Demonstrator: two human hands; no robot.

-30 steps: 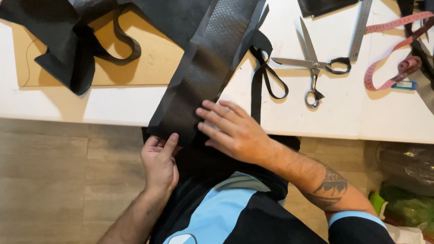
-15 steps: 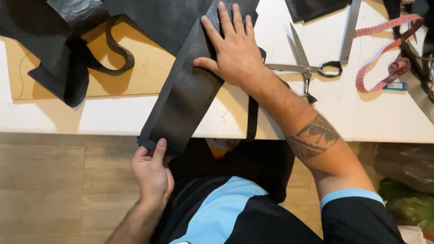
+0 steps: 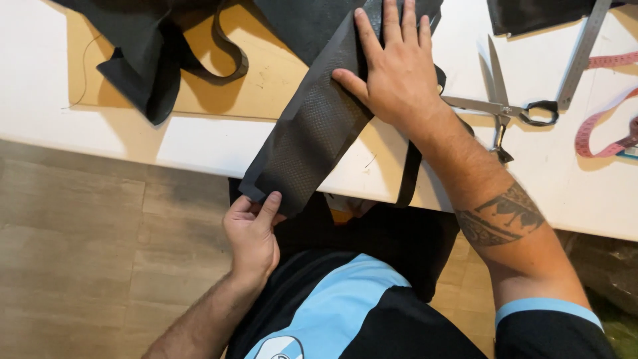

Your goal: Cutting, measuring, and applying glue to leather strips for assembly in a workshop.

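A: Entry, head view. Where is the strip relative to the hands?

B: The black perforated fabric strip runs diagonally across the white table, its lower end hanging over the near edge. The left hand sits below that edge and pinches the strip's bottom end between thumb and fingers. The right hand lies flat on the upper part of the strip, fingers spread wide, palm down, gripping nothing.

A: Surface?

B: A tan cutting board lies under the strip's upper part, with a pile of black fabric and a loop strap at its left. Scissors rest right of the right hand, blades apart. A metal ruler and a pink measuring tape lie further right.

A: Room?

B: Grey wood-look floor beneath the table edge.
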